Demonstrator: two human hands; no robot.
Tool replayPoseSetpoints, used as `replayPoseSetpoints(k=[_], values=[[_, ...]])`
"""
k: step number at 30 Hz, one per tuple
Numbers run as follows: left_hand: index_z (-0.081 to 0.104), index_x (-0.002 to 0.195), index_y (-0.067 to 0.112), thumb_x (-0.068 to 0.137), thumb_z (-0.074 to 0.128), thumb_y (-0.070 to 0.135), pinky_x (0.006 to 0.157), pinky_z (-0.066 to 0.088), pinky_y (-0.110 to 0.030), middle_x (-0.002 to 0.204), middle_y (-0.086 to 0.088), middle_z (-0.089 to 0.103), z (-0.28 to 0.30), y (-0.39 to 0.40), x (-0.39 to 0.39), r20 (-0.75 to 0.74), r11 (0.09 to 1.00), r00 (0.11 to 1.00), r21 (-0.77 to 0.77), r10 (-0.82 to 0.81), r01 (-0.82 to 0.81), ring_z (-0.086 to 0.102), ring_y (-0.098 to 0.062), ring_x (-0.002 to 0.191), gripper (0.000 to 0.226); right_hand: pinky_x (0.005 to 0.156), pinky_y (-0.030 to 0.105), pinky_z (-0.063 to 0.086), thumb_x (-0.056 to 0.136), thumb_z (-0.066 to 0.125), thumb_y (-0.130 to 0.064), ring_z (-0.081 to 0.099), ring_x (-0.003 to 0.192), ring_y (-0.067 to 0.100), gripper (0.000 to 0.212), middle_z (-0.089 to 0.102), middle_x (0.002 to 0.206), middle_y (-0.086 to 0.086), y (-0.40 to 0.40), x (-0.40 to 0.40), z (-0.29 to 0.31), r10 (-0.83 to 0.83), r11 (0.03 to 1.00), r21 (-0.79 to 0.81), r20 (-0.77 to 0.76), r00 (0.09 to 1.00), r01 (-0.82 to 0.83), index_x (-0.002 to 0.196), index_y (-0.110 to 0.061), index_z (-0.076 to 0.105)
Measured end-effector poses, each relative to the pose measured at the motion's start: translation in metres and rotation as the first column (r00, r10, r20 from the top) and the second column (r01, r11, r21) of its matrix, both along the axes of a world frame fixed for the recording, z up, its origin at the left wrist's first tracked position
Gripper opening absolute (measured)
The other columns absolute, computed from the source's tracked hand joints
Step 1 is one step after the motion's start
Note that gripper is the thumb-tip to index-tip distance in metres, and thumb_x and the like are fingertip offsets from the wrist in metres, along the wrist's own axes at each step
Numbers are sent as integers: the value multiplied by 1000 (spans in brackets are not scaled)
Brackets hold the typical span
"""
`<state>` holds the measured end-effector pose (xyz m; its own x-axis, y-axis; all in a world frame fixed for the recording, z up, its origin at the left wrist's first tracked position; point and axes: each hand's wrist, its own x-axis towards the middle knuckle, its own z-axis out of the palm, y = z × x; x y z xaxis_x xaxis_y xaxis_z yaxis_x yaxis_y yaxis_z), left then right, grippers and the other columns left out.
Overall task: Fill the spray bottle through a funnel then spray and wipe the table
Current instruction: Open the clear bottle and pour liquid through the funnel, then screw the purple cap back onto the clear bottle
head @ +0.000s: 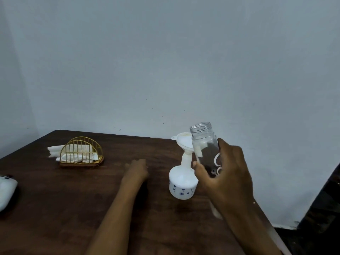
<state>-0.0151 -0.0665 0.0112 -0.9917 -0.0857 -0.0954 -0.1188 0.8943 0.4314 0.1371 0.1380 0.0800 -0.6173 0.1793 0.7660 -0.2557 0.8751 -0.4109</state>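
free: table [73, 208] centre | obstacles: napkin holder [81, 152] far-left, spray bottle [183, 183] right

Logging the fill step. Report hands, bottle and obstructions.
Right hand grips clear bottle, upright, cap off. Left hand rests open on table. Funnel seated in spray bottle. Nothing in the way.

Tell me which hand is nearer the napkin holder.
Left. The left hand rests on the table to the right of the napkin holder; the right hand is farther right, beyond the spray bottle, holding the clear bottle.
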Motion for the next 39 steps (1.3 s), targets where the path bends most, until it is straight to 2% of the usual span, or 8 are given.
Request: replayPoseSetpoints(k=[5, 8, 13, 16, 19, 22, 30, 39], values=[[48, 109, 20, 83, 68, 25, 84, 53, -37, 110, -7, 56, 2, -5, 1, -116, 971, 991, 237, 72, -43, 58, -24, 100, 33, 64, 19, 44, 69, 67, -56, 54, 78, 4, 57, 52, 91, -9, -32, 3, -13, 189, 956, -222, -44, 981, -194, 113, -20, 59], [49, 109, 22, 82, 70, 28, 66, 47, -26, 106, -4, 60, 22, -4, 5, -325, 845, 926, 535, 193, 12, 59, -15, 89, 35, 79, 23, 53, 69, 72, -55, 60, 98, 3, 75, 59, 113, -12, -57, 1, -20, 313, 886, -359, -2, 950, -293, 135, -27, 49], [57, 123, 26, 93, 59, 14, 72, 58, -33, 112, -7, 62, 53, 0, 24, -428, 334, 873, 878, 232, 342, 65, -20, 96, 32, 90, 17, 52, 72, 80, -42, 59, 111, -7, 77, 60, 123, -25, -90, -10, -36, 467, 793, -462, 44, 883, -396, 138, -38, 39], [55, 123, 8, 95, 55, 10, 64, 61, -31, 103, -15, 66, 63, -1, 35, -393, -24, 881, 910, 265, 413, 70, -23, 83, 27, 85, 18, 54, 75, 79, -42, 63, 104, -4, 64, 65, 114, -21, -99, -21, -41, 473, 784, -488, 69, 878, -384, 128, -38, 44], [55, 117, 8, 91, 61, 20, 82, 56, -49, 114, -32, 60, 63, -8, 31, -391, -230, 882, 862, 264, 452, 64, -38, 98, 30, 87, 27, 56, 76, 78, -44, 64, 101, -1, 57, 66, 112, -20, -105, -35, -44, 484, 775, -517, 113, 868, -364, 123, -40, 45], [60, 107, 11, 81, 66, 20, 74, 58, -42, 106, -21, 61, 64, -11, 33, -477, -175, 846, 836, 240, 521, 63, -33, 91, 29, 90, 32, 56, 76, 77, -46, 63, 106, 2, 59, 65, 117, -18, -110, -47, -48, 485, 779, -522, 149, 862, -348, 126, -40, 46], [65, 104, 22, 74, 72, 26, 73, 56, -24, 100, 9, 68, 60, -18, 37, -713, 362, 689, 680, 126, 638, 64, -8, 90, 31, 85, 26, 56, 79, 77, -45, 63, 101, 1, 54, 65, 111, -17, -116, -62, -48, 470, 795, -491, 127, 873, -357, 124, -37, 49], [63, 97, 19, 70, 79, 33, 69, 56, -27, 100, 0, 63, 54, -24, 28, -756, 570, 631, 599, 172, 563, 62, -17, 90, 35, 83, 20, 53, 80, 78, -40, 59, 103, 0, 59, 62, 117, -15, -123, -70, -58, 390, 857, -412, 124, 913, -310, 130, -33, 48]])
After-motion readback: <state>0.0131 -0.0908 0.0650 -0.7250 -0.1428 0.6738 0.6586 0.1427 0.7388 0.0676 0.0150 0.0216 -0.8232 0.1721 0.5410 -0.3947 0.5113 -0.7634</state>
